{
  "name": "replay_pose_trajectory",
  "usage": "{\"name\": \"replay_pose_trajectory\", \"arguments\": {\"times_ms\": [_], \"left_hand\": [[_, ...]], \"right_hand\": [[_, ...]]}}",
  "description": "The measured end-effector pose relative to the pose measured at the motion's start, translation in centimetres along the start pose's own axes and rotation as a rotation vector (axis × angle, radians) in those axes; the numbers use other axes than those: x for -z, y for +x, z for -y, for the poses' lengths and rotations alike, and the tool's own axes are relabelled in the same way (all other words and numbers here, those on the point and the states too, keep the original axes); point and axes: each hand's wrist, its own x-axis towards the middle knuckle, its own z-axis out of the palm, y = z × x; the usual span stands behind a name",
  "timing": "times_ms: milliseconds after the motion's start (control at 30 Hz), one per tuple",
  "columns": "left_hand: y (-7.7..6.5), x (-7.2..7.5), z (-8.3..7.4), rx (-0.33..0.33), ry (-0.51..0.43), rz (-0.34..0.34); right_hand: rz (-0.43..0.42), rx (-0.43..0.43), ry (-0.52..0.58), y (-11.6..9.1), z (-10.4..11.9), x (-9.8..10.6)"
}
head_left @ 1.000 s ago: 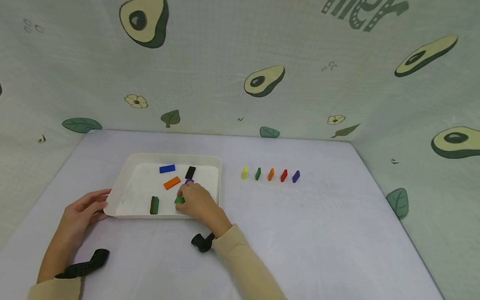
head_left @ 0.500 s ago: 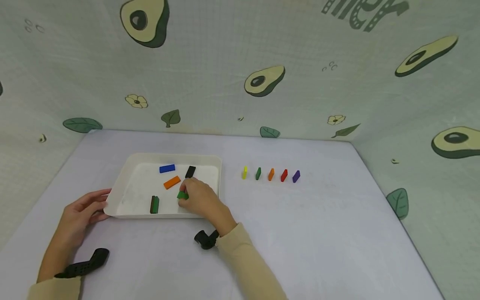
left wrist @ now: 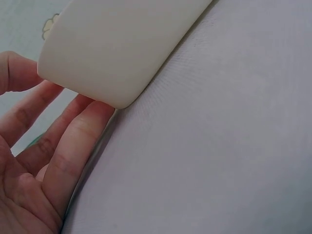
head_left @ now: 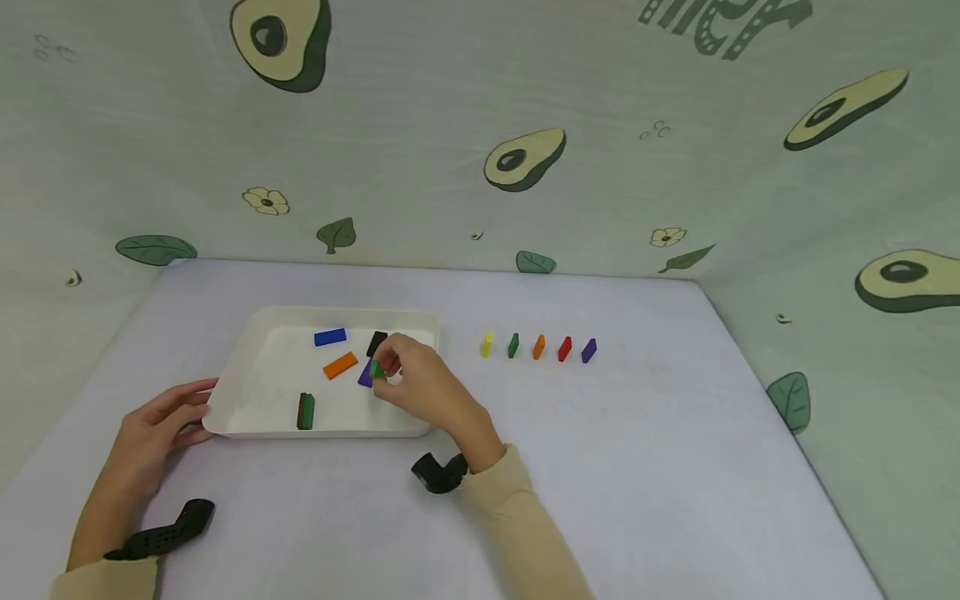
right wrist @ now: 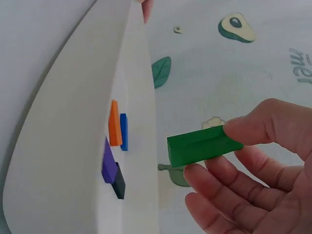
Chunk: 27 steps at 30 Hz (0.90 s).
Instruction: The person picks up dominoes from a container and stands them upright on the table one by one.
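My right hand [head_left: 423, 383] pinches a green domino block [right wrist: 204, 145] between thumb and fingers, held over the right part of a white tray [head_left: 258, 383]. Below it in the tray lies a purple block [head_left: 365, 373], partly covered by the hand, beside a black block [head_left: 377, 342]. An orange block [head_left: 341, 365] and a blue block [head_left: 330, 337] lie flat farther left. Near the front wall, a brown block [head_left: 302, 412] stands against another green block [head_left: 309, 412]. The extended fingers of my left hand [head_left: 150, 437] touch the tray's left end from outside.
To the right of the tray, several blocks stand upright in a spaced row: yellow [head_left: 487, 344], green [head_left: 513, 346], orange [head_left: 539, 347], red [head_left: 565, 349] and purple [head_left: 588, 351]. An avocado-print cloth [head_left: 420, 108] hangs behind the white table [head_left: 637, 467].
My right hand has lifted the green block and carried it up and to the right, uncovering more of the purple block. My left hand stays at the tray's end.
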Motion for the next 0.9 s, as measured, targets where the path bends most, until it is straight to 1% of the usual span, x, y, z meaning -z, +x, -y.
{"name": "replay_pose_trajectory", "arguments": {"times_ms": [67,200,333,533,667,900], "left_hand": [[0.0,0.1,0.0,0.004,0.017,-0.014],[0.0,0.2,0.0,0.003,0.018,-0.017],[0.0,0.3,0.0,-0.004,-0.005,-0.011],[0.0,0.2,0.1,-0.028,-0.037,0.008],[0.0,0.1,0.1,-0.024,-0.044,0.014],[-0.1,0.1,0.1,-0.003,0.012,-0.013]], "right_hand": [[-0.013,0.014,0.029,-0.4,0.0,0.7],[-0.045,0.054,0.088,-1.3,-0.4,2.1],[-0.088,0.102,0.121,-2.2,-0.9,3.1],[-0.159,0.166,0.138,-3.7,-1.9,4.6],[-0.188,0.165,0.147,-4.7,-2.9,5.7],[-0.25,0.107,0.177,-6.5,-4.9,8.2]]}}
